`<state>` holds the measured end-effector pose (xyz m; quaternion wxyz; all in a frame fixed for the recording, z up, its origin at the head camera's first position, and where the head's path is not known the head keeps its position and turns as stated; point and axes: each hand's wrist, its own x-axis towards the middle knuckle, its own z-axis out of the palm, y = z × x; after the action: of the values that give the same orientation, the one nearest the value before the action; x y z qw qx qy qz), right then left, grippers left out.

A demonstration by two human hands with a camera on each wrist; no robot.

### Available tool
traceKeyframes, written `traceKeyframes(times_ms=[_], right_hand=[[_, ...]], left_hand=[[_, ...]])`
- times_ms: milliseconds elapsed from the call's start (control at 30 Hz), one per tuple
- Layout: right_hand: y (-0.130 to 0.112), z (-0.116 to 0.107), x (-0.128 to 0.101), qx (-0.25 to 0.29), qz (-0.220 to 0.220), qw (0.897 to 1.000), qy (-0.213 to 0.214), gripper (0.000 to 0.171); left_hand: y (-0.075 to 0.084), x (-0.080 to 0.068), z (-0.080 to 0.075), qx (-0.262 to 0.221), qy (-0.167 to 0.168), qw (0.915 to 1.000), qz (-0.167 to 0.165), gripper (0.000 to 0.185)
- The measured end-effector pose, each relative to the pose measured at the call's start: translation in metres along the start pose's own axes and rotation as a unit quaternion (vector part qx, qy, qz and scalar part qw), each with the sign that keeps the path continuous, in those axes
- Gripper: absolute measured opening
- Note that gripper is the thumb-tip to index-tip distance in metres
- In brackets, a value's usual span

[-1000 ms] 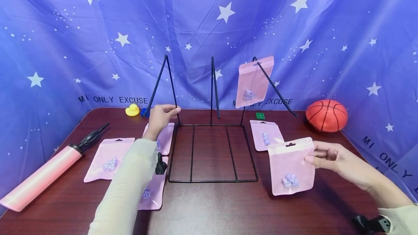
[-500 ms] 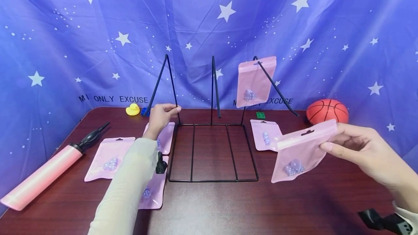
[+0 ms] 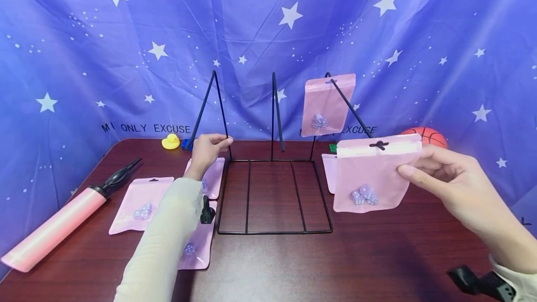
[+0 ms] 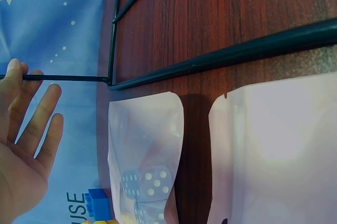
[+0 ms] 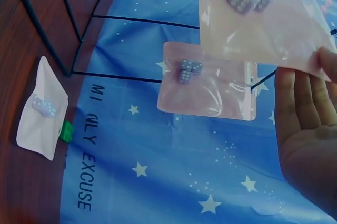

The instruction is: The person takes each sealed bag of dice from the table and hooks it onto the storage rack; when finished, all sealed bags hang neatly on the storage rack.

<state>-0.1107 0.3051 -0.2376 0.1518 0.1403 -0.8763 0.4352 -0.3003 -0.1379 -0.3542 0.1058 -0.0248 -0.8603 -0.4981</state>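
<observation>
R hand (image 3: 450, 178) pinching pink dice bag (image 3: 375, 176) by right edge, raised over table. L hand (image 3: 206, 149) gripping wire rack (image 3: 272, 195) rod, forearm extended.

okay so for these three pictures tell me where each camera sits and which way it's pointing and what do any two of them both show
Head: worn on the head, facing forward and down at the table, wire rack and star backdrop; both forearms and hands show.
Left wrist: on the left wrist, looking along the tabletop at the rack's base; the left hand shows.
Right wrist: on the right wrist, facing the backdrop; the right hand shows.
Shared: head and right wrist both show the held pink bag and the hanging bag.
</observation>
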Motion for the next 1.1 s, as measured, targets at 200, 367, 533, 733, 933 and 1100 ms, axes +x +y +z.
traceKeyframes(times_ms=[200,367,533,733,933,1100], right_hand=[[-0.002,0.005,0.011,0.005,0.012,1.0,0.003,0.014],[0.0,0.009,0.02,0.055,0.0,0.998,-0.012,0.017],[0.0,0.013,0.029,0.075,-0.013,0.997,-0.023,0.014],[0.0,0.015,0.037,0.078,-0.02,0.996,-0.032,0.011],[0.004,0.018,0.044,0.134,-0.034,0.99,-0.04,0.02],[0.006,0.02,0.049,0.143,-0.032,0.988,-0.038,0.023]], left_hand=[[0.0,-0.001,-0.001,-0.004,-0.003,1.0,-0.006,0.032],[0.0,-0.001,-0.001,-0.006,-0.007,0.9999,-0.009,0.033],[0.0,-0.001,-0.001,-0.006,-0.005,0.9999,-0.008,0.033],[0.0,-0.001,0.0,-0.001,-0.003,1.0,-0.007,0.033],[-0.001,-0.001,0.0,0.003,-0.002,1.0,-0.009,0.033],[-0.001,0.0,0.001,0.006,-0.003,0.9999,-0.015,0.034]])
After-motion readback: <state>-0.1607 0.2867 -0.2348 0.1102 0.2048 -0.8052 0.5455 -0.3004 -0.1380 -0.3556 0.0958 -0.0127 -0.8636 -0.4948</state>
